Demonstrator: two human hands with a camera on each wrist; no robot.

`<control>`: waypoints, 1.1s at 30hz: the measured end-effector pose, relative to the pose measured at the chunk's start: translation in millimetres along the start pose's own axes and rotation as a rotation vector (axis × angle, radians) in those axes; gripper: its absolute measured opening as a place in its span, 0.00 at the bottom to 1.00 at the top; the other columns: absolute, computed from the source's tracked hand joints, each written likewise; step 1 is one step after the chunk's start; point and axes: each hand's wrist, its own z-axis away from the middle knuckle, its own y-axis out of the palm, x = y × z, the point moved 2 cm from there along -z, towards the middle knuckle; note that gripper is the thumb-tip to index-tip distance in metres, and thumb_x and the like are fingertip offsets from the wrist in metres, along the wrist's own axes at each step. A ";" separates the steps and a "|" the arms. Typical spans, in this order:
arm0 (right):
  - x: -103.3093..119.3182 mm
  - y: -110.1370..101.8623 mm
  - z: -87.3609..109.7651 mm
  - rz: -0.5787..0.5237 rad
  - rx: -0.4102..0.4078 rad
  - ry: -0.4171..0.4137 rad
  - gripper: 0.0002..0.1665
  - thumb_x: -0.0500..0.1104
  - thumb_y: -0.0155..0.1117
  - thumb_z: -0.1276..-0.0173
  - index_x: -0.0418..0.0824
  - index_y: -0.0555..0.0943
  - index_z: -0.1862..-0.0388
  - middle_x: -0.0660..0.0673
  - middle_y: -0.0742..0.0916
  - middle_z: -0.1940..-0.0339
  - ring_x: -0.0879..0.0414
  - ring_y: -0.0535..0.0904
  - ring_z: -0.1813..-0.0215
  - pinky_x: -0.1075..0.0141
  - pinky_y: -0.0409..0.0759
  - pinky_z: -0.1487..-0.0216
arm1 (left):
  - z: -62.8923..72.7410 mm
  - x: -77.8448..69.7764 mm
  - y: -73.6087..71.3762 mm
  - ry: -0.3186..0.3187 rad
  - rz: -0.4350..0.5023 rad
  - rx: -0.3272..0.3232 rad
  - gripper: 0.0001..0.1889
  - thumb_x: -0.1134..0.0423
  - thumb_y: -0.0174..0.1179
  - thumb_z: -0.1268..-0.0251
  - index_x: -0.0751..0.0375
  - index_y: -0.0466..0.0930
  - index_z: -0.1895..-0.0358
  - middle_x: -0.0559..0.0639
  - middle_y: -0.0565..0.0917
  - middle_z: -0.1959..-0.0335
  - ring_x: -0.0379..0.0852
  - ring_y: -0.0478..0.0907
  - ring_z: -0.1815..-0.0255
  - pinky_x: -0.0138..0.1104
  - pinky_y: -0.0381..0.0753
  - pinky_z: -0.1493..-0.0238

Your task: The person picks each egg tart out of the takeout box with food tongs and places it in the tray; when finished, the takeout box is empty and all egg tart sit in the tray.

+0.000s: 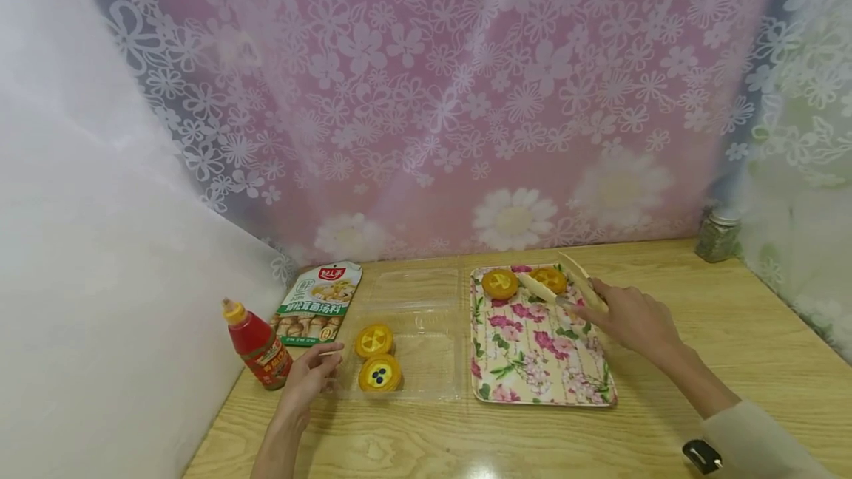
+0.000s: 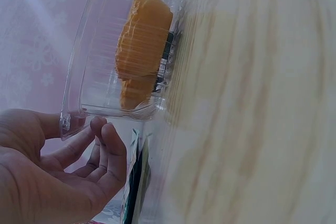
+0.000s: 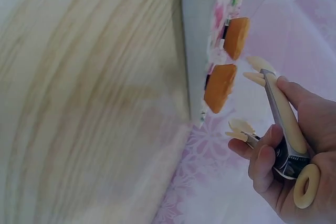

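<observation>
Right fingers (image 3: 264, 163) grip tongs (image 3: 286, 121), egg tarts (image 1: 500, 284) on their left; left fingers (image 2: 115, 156) pinch a clear clamshell (image 1: 429, 357), soup-seasoning packet (image 1: 319, 305) reading “鲜” beyond.

Left of the frame's lower centre, pouch (image 1: 318, 307) reading 好人家, 鲜, 松茸菌汤料, red bottle (image 1: 258, 346) label too small to read

Nearer than the floral tray (image 1: 542, 372) and to its right, a plain, pale beige sleeve (image 1: 755, 435) (ending short of the wrist) covers the forearm; the hand (image 1: 635, 320) is bare.
</observation>
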 end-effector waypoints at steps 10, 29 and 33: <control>37.0 -12.5 3.5 -0.071 0.020 -0.024 0.51 0.68 0.58 0.24 0.31 0.66 0.21 0.51 0.68 0.88 0.59 0.58 0.86 0.69 0.56 0.86 | 3.5 -3.3 0.4 0.037 -0.026 0.001 0.18 0.63 0.57 0.19 0.66 0.78 0.33 0.60 0.81 0.51 0.52 0.77 0.61 0.40 0.83 0.67; 97.0 -5.7 15.4 -0.138 0.006 -0.255 0.49 0.72 0.67 0.33 0.42 0.74 0.23 0.39 0.91 0.55 0.67 0.56 0.88 0.72 0.57 0.85 | 2.4 -2.4 1.0 0.022 -0.011 -0.011 0.18 0.62 0.57 0.19 0.65 0.78 0.33 0.60 0.80 0.49 0.51 0.77 0.61 0.40 0.85 0.64; 106.0 2.3 16.9 -0.159 0.024 -0.300 0.47 0.72 0.67 0.33 0.44 0.76 0.25 0.38 0.90 0.48 0.68 0.54 0.87 0.72 0.58 0.85 | 2.6 -0.9 1.0 0.023 -0.015 -0.011 0.19 0.62 0.58 0.19 0.66 0.78 0.33 0.61 0.80 0.47 0.51 0.77 0.61 0.40 0.85 0.65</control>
